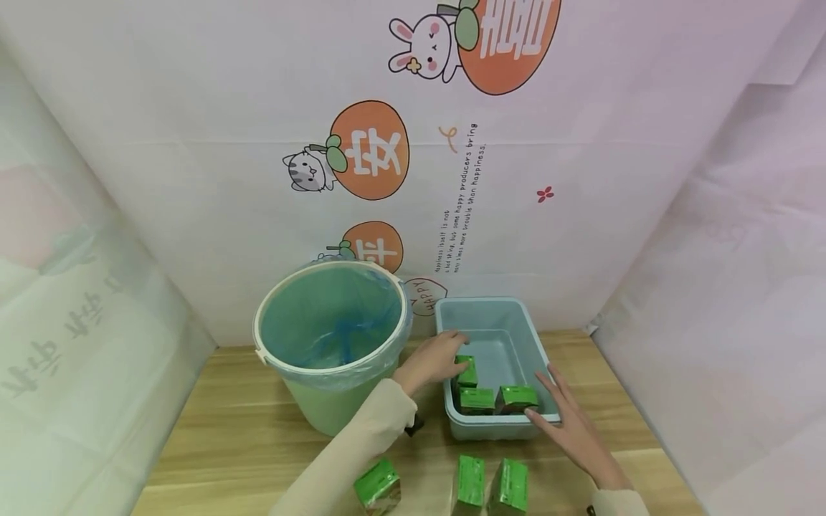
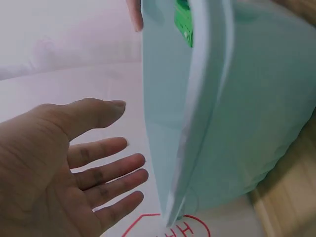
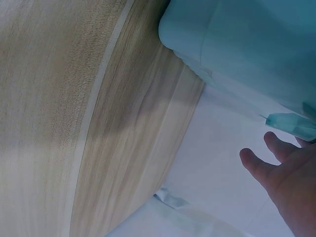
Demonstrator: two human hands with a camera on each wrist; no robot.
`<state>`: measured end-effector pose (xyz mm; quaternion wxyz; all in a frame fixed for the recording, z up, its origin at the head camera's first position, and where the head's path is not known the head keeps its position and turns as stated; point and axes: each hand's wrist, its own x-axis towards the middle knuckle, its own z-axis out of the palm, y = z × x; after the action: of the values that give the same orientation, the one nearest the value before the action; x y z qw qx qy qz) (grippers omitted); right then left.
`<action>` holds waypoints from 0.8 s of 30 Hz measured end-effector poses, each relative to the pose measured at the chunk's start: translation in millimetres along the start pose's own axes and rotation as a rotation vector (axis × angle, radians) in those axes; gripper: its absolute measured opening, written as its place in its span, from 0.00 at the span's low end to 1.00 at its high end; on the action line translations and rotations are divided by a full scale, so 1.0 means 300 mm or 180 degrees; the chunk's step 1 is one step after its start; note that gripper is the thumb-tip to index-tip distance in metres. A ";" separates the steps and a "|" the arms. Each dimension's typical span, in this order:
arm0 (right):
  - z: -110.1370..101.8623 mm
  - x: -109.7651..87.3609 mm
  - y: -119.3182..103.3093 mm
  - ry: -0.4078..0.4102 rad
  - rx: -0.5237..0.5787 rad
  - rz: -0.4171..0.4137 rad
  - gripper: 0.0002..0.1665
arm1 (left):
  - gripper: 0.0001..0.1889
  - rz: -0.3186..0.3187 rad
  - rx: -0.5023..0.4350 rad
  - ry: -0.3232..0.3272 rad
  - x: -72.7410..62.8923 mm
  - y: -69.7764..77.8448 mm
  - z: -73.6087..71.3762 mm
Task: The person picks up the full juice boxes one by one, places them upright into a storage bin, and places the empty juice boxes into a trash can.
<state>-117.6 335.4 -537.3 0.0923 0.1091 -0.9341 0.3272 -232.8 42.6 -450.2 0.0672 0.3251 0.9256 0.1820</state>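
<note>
Pale blue plastic takes centre stage, a rectangular open-topped bin (image 1: 500, 351) with a hand on either side. Over its left rim hangs the left grip (image 1: 435, 358), fingers loosely spread, thumb standing apart, nothing pinched. And look just to the right of that grip: a small green-topped carton (image 1: 467, 371) sits inside the bin, close by the thumb! That's the relation to watch: its long side seems to run away from the person, along the left wall, and the left grip is clearly the nearer. Touching? I cannot tell. Across the bin, the right grip (image 1: 573, 428) is spread wide at the right rim, holding nothing, thumb tip right beside a second green carton (image 1: 518, 398) lying crosswise. Between the grips, a third green carton (image 1: 477, 399) also lies crosswise at the near end. Closer to the person than either grip, three loose green cartons (image 1: 471, 479) wait on the wood-grain surface (image 1: 213, 430). Left of the left grip stands a round pale green bucket (image 1: 312, 398), white-rimmed and plastic-lined.
</note>
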 end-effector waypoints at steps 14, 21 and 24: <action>0.004 -0.001 0.004 -0.0014 0.0037 0.0027 0.46 | 0.22 0.0238 -0.0705 0.0504 -0.298 -0.010 0.028; 0.013 0.001 0.004 0.0014 -0.0018 -0.0012 0.46 | 0.22 0.0246 -0.0833 0.0685 -0.424 -0.016 0.066; 0.016 0.001 0.006 0.0006 0.0001 -0.0024 0.46 | 0.21 0.0258 -0.0780 0.0767 -0.472 -0.032 0.096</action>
<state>-118.7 333.7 -542.0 0.0943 0.1123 -0.9336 0.3271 -120.9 -44.7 -479.6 -0.0124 0.3273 0.8839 0.3337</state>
